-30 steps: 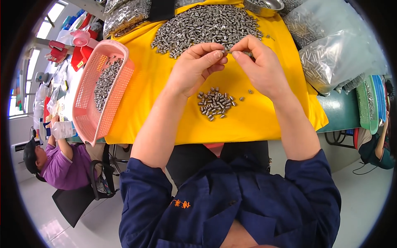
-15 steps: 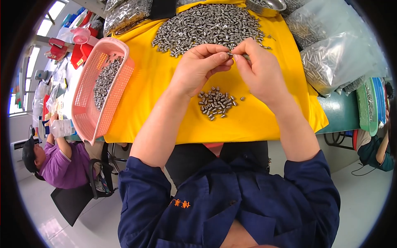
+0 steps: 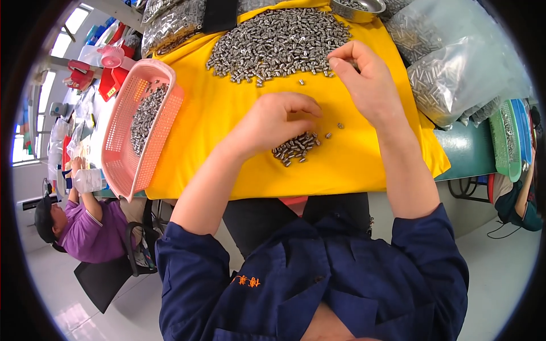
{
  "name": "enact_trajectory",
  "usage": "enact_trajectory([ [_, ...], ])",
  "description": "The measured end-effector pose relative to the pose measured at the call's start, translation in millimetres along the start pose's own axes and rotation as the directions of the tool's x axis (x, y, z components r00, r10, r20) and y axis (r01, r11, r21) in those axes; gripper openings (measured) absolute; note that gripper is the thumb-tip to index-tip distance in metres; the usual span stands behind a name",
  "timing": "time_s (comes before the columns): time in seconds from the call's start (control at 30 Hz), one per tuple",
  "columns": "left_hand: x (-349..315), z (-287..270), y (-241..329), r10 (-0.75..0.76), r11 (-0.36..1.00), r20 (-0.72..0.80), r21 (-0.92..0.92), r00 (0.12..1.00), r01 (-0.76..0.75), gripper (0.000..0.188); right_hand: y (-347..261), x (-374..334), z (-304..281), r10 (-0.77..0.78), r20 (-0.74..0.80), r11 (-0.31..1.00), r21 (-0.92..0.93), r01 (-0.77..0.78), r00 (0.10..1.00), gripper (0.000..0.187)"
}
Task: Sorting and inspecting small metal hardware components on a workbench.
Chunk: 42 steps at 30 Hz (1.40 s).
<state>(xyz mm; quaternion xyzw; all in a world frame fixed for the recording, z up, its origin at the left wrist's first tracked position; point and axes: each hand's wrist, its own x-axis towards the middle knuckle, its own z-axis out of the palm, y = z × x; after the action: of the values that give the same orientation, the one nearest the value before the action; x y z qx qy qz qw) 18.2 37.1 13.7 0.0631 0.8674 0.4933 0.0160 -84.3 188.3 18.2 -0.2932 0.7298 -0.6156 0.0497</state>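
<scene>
My left hand [image 3: 278, 120] hovers over the near edge of a small pile of metal sleeves [image 3: 296, 149], thumb and fingers apart with nothing seen between them. These are short, silvery, barrel-shaped pieces; a couple lie loose just right of the pile. My right hand [image 3: 368, 85] is raised beside the right edge of a large heap of the same metal pieces [image 3: 278, 42]. Its thumb and forefinger are pinched together at the tips; whatever they hold is too small to make out. Both piles rest on a yellow cloth [image 3: 222, 170].
A pink perforated basket [image 3: 122, 165] with metal pieces stands at left. Filled plastic bags [image 3: 435, 85] lie at right, and a metal bowl [image 3: 358, 11] at the back. Green and blue baskets [image 3: 506, 142] sit far right. A person in purple [image 3: 94, 233] sits at left.
My hands have come apart from their meeting point at the heap. The left moved down toward the small pile and its fingers opened; the right shifted slightly up and right.
</scene>
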Motion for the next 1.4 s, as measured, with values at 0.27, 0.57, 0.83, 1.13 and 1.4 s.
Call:
enact_trajectory([
  [0.27,43,-17,-33,0.195,0.751,0.021,0.639,0.981,-0.163,0.013,-3,2,5,0.017,0.026,1.000,-0.011,-0.017,1.000,0.010],
  [0.57,27,-14,-15,-0.215,0.966,-0.153,-0.178,0.965,0.187,0.014,-10,-3,7,-0.003,0.090,1.000,0.015,0.001,0.996,0.009],
  [0.83,17,-10,-18,-0.239,0.612,-0.112,-0.788,0.964,0.060,0.016,-8,-7,14,-0.096,0.177,0.995,-0.010,0.099,0.980,0.006],
  [1.13,16,-4,-10,-0.225,0.873,-0.268,-0.483,0.937,0.072,0.015,-13,-12,16,-0.153,0.240,0.898,-0.371,0.236,0.959,0.007],
  [1.4,19,1,-3,-0.131,0.980,-0.396,-0.189,0.909,0.058,0.013,-1,-10,22,-0.079,0.122,0.957,-0.269,0.110,0.989,0.008],
])
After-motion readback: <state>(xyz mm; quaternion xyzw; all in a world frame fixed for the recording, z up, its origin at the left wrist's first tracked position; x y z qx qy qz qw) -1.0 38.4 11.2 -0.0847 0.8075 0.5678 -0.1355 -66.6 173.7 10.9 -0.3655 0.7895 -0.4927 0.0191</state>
